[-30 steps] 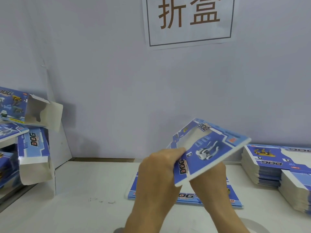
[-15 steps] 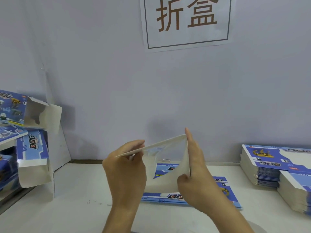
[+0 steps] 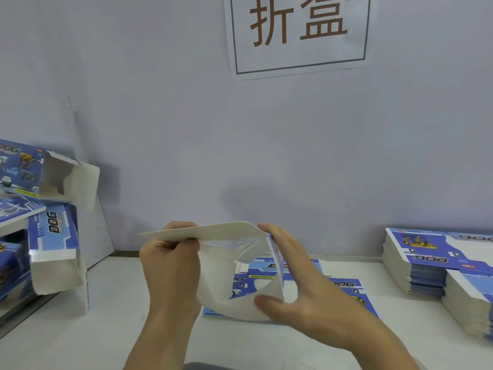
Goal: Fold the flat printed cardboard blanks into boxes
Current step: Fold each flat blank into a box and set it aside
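Observation:
Both hands hold a half-opened cardboard box blank (image 3: 224, 265) above the white table (image 3: 80, 332), its white inside facing me. My left hand (image 3: 170, 265) grips the blank's left side with curled fingers, under the flat top flap. My right hand (image 3: 296, 284) holds the right side panel, fingers straight along its outside and thumb pressed on the lower white panel. A clear window film shows in the middle of the blank. Under the hands lie flat blue printed blanks (image 3: 344, 287) on the table.
A tall stack of flat blue blanks (image 3: 426, 260) stands at the right edge. Folded boxes with open white flaps (image 3: 53, 236) pile up at the left. A grey wall with a paper sign (image 3: 298, 33) closes the back.
The blank turned from its blue printed face to its white inside and has been opened wider. My hands have spread apart, and the top flap now lies flat.

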### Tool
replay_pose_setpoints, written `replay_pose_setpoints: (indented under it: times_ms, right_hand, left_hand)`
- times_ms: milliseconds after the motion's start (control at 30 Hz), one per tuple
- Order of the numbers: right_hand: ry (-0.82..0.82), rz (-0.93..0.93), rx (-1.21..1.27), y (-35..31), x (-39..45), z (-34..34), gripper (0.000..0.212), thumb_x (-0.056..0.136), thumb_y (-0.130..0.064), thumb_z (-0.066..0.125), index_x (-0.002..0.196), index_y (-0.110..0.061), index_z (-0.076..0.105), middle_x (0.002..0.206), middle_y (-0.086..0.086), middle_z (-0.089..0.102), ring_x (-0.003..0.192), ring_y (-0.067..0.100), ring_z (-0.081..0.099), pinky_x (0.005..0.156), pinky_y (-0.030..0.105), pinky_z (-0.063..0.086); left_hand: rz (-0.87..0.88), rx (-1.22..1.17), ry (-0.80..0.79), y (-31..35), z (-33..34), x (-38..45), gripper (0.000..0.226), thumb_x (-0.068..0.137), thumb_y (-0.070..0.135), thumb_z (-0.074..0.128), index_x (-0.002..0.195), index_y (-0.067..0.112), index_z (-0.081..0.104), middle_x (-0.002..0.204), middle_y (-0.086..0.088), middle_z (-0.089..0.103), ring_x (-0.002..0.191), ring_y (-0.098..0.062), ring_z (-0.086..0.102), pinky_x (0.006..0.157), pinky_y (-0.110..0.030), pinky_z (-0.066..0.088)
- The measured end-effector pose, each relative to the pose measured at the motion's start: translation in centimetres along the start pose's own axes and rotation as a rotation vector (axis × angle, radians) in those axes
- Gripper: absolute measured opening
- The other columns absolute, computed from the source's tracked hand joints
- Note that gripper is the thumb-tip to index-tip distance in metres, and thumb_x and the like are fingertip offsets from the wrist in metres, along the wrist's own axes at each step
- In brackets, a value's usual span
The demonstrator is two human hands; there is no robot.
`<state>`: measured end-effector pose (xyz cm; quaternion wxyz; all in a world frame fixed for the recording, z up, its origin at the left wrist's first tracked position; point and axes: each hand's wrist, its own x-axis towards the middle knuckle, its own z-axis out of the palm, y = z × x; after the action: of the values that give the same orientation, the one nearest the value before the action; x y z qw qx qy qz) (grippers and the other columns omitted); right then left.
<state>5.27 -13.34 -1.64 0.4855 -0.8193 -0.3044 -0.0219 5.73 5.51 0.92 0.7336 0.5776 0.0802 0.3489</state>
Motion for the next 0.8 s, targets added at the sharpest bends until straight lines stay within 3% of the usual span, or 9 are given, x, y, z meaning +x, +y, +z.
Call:
replay_pose_setpoints:
  times_ms: [100,167,233,300,433,533,633,700,800]
  right_hand:
    - [-0.098,0.067,-0.074,-0.7,-0.2,-0.2,0.133,0.052,-0.058,0.091,0.130,-0.079,-0.014,0.147,-0.050,-0.018,0.149,-0.004,-0.009,0.118,0.049,0.032]
    - [-0.100,0.061,-0.184,-1.1,0.0,-0.3,0.143,0.049,-0.053,0.095,0.129,-0.078,-0.022,0.142,-0.052,-0.026,0.147,-0.001,-0.022,0.122,0.052,0.020]
    - [-0.002,0.000,-0.279,-1.2,0.2,-0.3,0.142,0.051,-0.050,0.095,0.137,-0.071,-0.016,0.150,-0.046,-0.014,0.152,0.004,-0.009,0.123,0.049,0.018]
    - [0.146,-0.084,-0.259,-0.6,0.5,-0.2,0.127,0.053,-0.045,0.095,0.138,-0.068,0.004,0.145,-0.044,0.020,0.142,0.003,0.030,0.116,0.038,0.034]
    - [0.358,-0.160,-0.140,1.6,0.7,-1.5,0.105,0.052,-0.045,0.095,0.134,-0.058,0.031,0.129,-0.032,0.050,0.123,-0.008,0.047,0.088,0.002,0.041]
    - [0.481,-0.153,-0.080,2.7,0.4,-3.5,0.082,0.053,-0.055,0.087,0.123,-0.052,0.045,0.116,-0.023,0.060,0.114,0.000,0.055,0.080,0.011,0.049]
    - [0.480,-0.118,-0.006,3.7,0.2,-4.6,0.059,0.057,-0.033,0.092,0.106,-0.045,0.059,0.103,-0.015,0.068,0.101,0.006,0.062,0.085,0.023,0.050]
    - [0.484,-0.112,0.057,4.1,0.2,-5.1,0.045,0.063,-0.015,0.089,0.095,-0.034,0.066,0.094,-0.007,0.071,0.094,0.015,0.064,0.088,0.034,0.053]
    - [0.543,-0.107,0.150,4.2,-0.2,-5.7,0.034,0.065,-0.022,0.084,0.095,-0.027,0.069,0.094,-0.003,0.074,0.092,0.018,0.068,0.085,0.036,0.054]
  left_hand:
    - [-0.067,-0.023,0.017,0.3,-0.6,0.4,0.045,0.074,-0.018,0.048,0.053,0.019,0.064,0.055,0.005,0.053,0.059,-0.017,0.046,0.060,-0.030,0.032]
    - [-0.100,-0.021,-0.023,0.6,-0.9,0.6,0.034,0.073,-0.017,0.050,0.061,0.013,0.061,0.062,-0.004,0.054,0.063,-0.021,0.049,0.062,-0.031,0.034]
    - [-0.148,-0.018,-0.110,0.8,-1.2,0.8,0.027,0.072,-0.016,0.051,0.070,0.008,0.063,0.069,-0.008,0.060,0.069,-0.024,0.054,0.069,-0.036,0.039]
    - [-0.181,0.019,-0.209,0.9,-1.4,0.9,0.026,0.072,-0.013,0.052,0.079,0.007,0.068,0.078,-0.013,0.065,0.076,-0.031,0.057,0.074,-0.042,0.041]
    - [-0.102,0.052,-0.492,1.8,-1.0,0.1,0.028,0.072,-0.004,0.062,0.092,0.011,0.073,0.090,-0.013,0.075,0.081,-0.033,0.067,0.069,-0.038,0.052]
    - [0.041,0.073,-0.759,2.2,-0.6,-0.7,0.043,0.068,0.005,0.065,0.104,0.028,0.072,0.103,-0.003,0.076,0.095,-0.019,0.072,0.073,-0.024,0.056]
    - [0.092,0.129,-0.845,1.8,0.0,-1.3,0.042,0.073,0.007,0.064,0.107,0.031,0.070,0.108,-0.002,0.075,0.104,-0.020,0.070,0.086,-0.030,0.056]
    - [0.089,0.161,-0.913,1.6,0.0,-1.2,0.038,0.077,0.009,0.065,0.108,0.031,0.070,0.107,-0.001,0.075,0.102,-0.019,0.070,0.081,-0.026,0.056]
    - [0.098,0.231,-0.978,1.3,-0.6,-0.3,0.028,0.085,0.028,0.069,0.112,0.035,0.069,0.112,0.002,0.074,0.104,-0.017,0.071,0.082,-0.022,0.055]
